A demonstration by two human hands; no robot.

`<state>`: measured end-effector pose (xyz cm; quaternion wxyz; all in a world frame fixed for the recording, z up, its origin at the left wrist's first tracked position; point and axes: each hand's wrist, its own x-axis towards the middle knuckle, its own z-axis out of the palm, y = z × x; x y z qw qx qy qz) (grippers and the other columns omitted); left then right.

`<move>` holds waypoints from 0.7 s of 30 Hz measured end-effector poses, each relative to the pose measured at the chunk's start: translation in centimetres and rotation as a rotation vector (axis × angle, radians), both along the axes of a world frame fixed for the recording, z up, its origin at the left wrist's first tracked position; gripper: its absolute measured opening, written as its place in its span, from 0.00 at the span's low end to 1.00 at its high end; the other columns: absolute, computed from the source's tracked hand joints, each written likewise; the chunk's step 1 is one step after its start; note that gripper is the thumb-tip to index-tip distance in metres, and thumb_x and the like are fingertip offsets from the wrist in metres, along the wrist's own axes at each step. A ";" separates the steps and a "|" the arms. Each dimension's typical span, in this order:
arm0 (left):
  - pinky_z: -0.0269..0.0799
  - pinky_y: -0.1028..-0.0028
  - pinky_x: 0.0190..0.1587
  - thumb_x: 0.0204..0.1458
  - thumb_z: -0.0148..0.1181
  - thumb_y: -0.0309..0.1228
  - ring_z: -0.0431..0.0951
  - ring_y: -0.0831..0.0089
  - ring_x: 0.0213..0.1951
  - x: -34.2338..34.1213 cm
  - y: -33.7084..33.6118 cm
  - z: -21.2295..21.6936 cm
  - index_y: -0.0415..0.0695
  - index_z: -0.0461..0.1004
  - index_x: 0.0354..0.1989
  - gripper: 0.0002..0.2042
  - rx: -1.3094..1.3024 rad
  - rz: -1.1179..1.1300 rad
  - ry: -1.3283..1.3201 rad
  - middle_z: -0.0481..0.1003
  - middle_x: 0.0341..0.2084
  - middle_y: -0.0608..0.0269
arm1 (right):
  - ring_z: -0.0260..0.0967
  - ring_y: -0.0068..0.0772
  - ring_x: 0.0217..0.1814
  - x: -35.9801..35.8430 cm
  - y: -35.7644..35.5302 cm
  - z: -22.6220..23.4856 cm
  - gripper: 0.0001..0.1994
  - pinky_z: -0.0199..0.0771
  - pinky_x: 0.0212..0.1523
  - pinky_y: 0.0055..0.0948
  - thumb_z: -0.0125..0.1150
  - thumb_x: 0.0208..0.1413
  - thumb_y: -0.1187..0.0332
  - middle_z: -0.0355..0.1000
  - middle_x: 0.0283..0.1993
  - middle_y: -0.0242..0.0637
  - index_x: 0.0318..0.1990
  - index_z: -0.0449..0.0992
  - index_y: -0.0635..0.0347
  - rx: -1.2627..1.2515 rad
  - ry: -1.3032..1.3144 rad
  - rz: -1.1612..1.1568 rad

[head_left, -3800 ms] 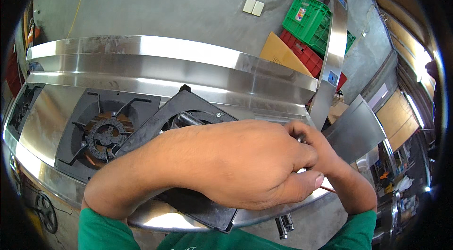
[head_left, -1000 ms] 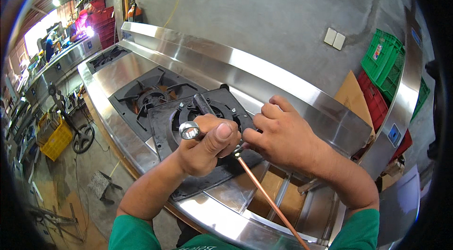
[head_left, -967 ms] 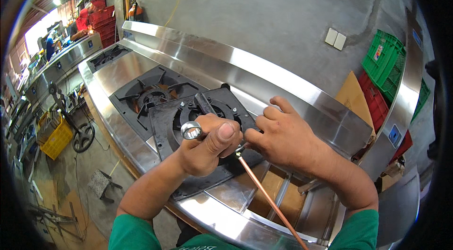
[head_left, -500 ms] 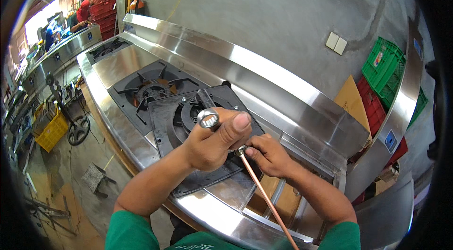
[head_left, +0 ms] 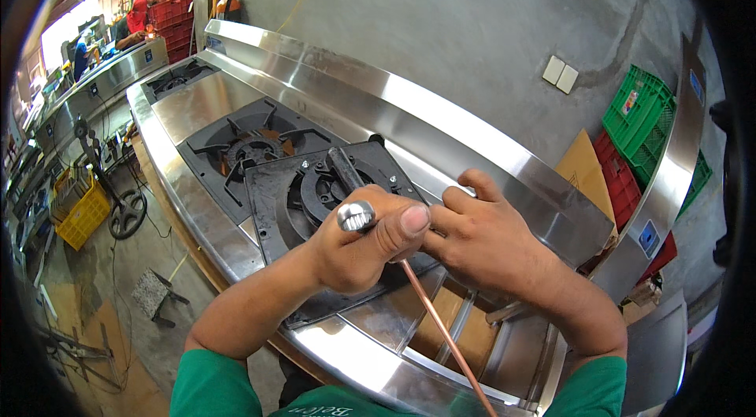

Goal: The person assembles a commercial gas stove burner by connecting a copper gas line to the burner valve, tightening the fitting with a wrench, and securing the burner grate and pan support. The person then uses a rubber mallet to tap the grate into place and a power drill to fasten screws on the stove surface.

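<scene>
My left hand [head_left: 354,248] is closed round a wrench whose shiny ring end [head_left: 356,216] sticks out above the fist. Against it, my right hand [head_left: 492,240] has its fingers curled in behind the left thumb, with one finger raised; what its fingertips hold is hidden. A thin copper tube [head_left: 441,324] runs from beneath the hands down to the lower edge. Under my hands, an upturned black burner plate [head_left: 272,212] with a round cast burner and a thick pipe [head_left: 344,168] lies tilted on the steel stove top.
Beside the plate, a black burner grate [head_left: 256,148] sits in the long steel stove [head_left: 209,106]. An open bay with bars [head_left: 465,318] is at the right. Green crates [head_left: 642,114] and a steel panel [head_left: 669,173] stand far right. A yellow crate [head_left: 83,216] is on the left floor.
My right hand has turned over and come up against the left hand, covering the tube's upper end and fitting. The left hand with the wrench has shifted slightly right and down.
</scene>
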<state>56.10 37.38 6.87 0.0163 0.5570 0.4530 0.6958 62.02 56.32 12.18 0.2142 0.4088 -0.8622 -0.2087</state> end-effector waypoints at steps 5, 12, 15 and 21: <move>0.50 0.73 0.20 0.71 0.39 0.49 0.54 0.76 0.15 -0.4 0.2 0.4 0.45 0.60 0.16 0.29 -0.022 -0.042 -0.185 0.56 0.11 0.69 | 0.69 0.29 0.37 -0.3 -1.1 0.9 0.07 0.59 0.59 0.36 0.60 0.48 0.65 0.70 0.25 0.29 0.28 0.81 0.55 0.156 0.021 0.032; 0.51 0.74 0.22 0.70 0.40 0.52 0.54 0.77 0.17 -1.2 -0.4 -0.1 0.45 0.61 0.17 0.29 -0.019 -0.123 -0.238 0.57 0.12 0.69 | 0.69 0.29 0.33 0.3 -2.8 1.4 0.07 0.60 0.53 0.33 0.59 0.47 0.64 0.70 0.22 0.31 0.26 0.79 0.56 0.268 0.079 0.134; 0.51 0.74 0.22 0.69 0.40 0.52 0.55 0.77 0.17 -0.8 -0.7 0.3 0.45 0.62 0.17 0.29 -0.051 -0.090 -0.240 0.58 0.13 0.69 | 0.68 0.30 0.30 0.1 -2.9 1.1 0.07 0.59 0.48 0.32 0.59 0.47 0.64 0.69 0.20 0.30 0.24 0.78 0.55 0.301 0.088 0.158; 0.55 0.76 0.24 0.71 0.41 0.45 0.56 0.82 0.22 -1.4 -1.4 -0.6 0.42 0.66 0.23 0.25 0.040 -0.149 -0.101 0.59 0.17 0.74 | 0.63 0.30 0.26 1.2 -4.6 1.0 0.07 0.56 0.40 0.33 0.59 0.45 0.65 0.67 0.19 0.29 0.22 0.78 0.55 0.419 0.077 0.164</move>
